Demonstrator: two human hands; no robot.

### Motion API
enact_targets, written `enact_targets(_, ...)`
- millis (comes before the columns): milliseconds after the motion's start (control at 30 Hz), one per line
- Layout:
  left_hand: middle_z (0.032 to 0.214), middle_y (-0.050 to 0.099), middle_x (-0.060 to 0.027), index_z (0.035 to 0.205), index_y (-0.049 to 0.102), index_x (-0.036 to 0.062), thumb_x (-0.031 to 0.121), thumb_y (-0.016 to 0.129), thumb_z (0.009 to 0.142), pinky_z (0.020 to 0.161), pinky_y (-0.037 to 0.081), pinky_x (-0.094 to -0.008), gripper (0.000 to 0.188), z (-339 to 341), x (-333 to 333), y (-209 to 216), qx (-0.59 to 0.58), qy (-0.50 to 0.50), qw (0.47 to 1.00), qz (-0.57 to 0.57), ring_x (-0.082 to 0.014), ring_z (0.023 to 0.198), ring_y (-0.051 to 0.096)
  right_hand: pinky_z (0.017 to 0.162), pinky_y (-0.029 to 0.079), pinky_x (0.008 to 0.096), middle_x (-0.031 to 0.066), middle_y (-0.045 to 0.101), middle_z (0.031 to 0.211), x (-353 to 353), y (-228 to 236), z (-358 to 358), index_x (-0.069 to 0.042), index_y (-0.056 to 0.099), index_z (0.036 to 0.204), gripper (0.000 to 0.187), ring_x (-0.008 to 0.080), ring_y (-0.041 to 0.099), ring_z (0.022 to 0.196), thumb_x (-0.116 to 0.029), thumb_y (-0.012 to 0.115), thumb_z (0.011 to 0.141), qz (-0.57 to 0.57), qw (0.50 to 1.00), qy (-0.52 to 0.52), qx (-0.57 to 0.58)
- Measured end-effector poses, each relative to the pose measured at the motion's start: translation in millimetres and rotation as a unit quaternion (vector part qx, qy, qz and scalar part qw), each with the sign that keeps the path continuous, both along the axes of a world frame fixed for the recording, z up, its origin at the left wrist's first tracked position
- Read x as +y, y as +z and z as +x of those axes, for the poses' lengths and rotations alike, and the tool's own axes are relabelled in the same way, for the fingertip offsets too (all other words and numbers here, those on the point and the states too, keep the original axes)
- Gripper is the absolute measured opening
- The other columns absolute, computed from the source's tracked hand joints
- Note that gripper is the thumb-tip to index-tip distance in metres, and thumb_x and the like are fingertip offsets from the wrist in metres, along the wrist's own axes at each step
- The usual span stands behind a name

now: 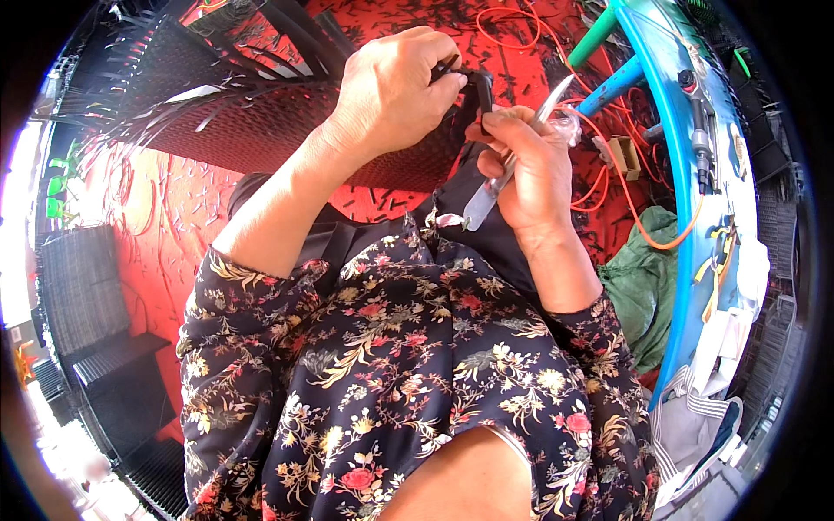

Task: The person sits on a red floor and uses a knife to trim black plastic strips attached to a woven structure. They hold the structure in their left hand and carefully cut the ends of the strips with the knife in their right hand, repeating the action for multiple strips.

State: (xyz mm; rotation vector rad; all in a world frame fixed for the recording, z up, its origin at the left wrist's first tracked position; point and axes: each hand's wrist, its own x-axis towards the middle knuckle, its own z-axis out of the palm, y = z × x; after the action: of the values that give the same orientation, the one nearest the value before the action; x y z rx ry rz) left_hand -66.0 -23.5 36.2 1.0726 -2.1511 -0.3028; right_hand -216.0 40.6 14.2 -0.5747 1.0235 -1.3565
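My left hand [395,91] is closed, gripping one end of a black flat strip [485,102] between thumb and fingers. From there the strip bends down to my right hand [534,174], whose thumb and forefinger pinch it. Across that same right palm lies a pointed metal tool [554,97] with a translucent handle [479,207]; its bright tip points up and away. Just beyond my hands, a black woven wicker piece [261,130] lies tilted, with loose strip ends sticking out along its edge. My wrist hides part of its rim.
Black strip scraps litter the red floor [174,195]. A blue-edged table [682,286] curves along the right, bearing a pneumatic tool [700,130]. An orange hose [638,221] loops beside it, near a green sack [647,278] and a small cardboard box [624,158]. Black woven pieces [87,278] stand at left.
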Motion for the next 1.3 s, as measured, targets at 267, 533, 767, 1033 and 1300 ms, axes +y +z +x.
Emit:
enact_targets(267, 0.075, 0.058, -0.0098, 0.081, 0.059, 0.0031, 0.014, 0.065, 0.074, 0.064, 0.045, -0.0326, 0.014, -7, -1, 4, -0.003, 0.007, 1.000, -0.012, -0.0269, 0.071, 0.059, 0.042, 0.034, 0.0198, 0.0056, 0.057, 0.066, -2, 9, -5, -0.004, 0.056, 0.070, 0.009, 0.0113, 0.057, 0.058, -0.007, 0.063, 0.075, 0.011, 1.000, 0.000, 0.008)
enact_targets(533, 0.074, 0.058, -0.0102, 0.079, 0.059, 0.0024, 0.015, 0.065, 0.074, 0.063, 0.045, -0.0333, 0.014, -9, 0, 6, -0.002, 0.011, 1.000, -0.001, -0.0272, 0.070, 0.059, 0.043, 0.037, 0.0204, 0.0041, 0.054, 0.064, -4, 12, -10, -0.004, 0.055, 0.069, 0.008, 0.0140, 0.060, 0.059, -0.005, 0.062, 0.074, 0.036, 0.999, 0.013, 0.020)
enact_targets(767, 0.072, 0.058, -0.0112, 0.076, 0.058, 0.0015, 0.015, 0.064, 0.075, 0.061, 0.045, -0.0339, 0.015, -11, -2, 7, 0.012, 0.010, 1.000, 0.001, -0.0276, 0.068, 0.059, 0.043, 0.038, 0.0215, 0.0064, 0.057, 0.066, -4, 10, -9, -0.003, 0.056, 0.072, 0.006, 0.0147, 0.060, 0.058, -0.005, 0.061, 0.074, 0.045, 0.999, 0.013, -0.005)
enact_targets(1033, 0.072, 0.057, -0.0117, 0.075, 0.058, 0.0009, 0.015, 0.063, 0.076, 0.060, 0.045, -0.0338, 0.015, -10, -3, 9, 0.008, 0.002, 1.000, 0.009, -0.0276, 0.067, 0.058, 0.043, 0.037, 0.0194, 0.0071, 0.059, 0.066, -2, 6, -3, -0.003, 0.057, 0.073, 0.010, 0.0097, 0.053, 0.053, -0.009, 0.064, 0.077, 0.022, 1.000, -0.008, -0.003)
enact_targets(1300, 0.071, 0.056, -0.0119, 0.074, 0.057, 0.0003, 0.015, 0.063, 0.076, 0.060, 0.044, -0.0340, 0.015, -10, -5, 10, 0.014, -0.006, 1.000, 0.003, -0.0275, 0.066, 0.057, 0.043, 0.035, 0.0184, 0.0066, 0.058, 0.064, 0, 8, -2, -0.003, 0.057, 0.072, 0.012, 0.0067, 0.047, 0.046, -0.011, 0.063, 0.080, -0.001, 1.000, -0.007, 0.012)
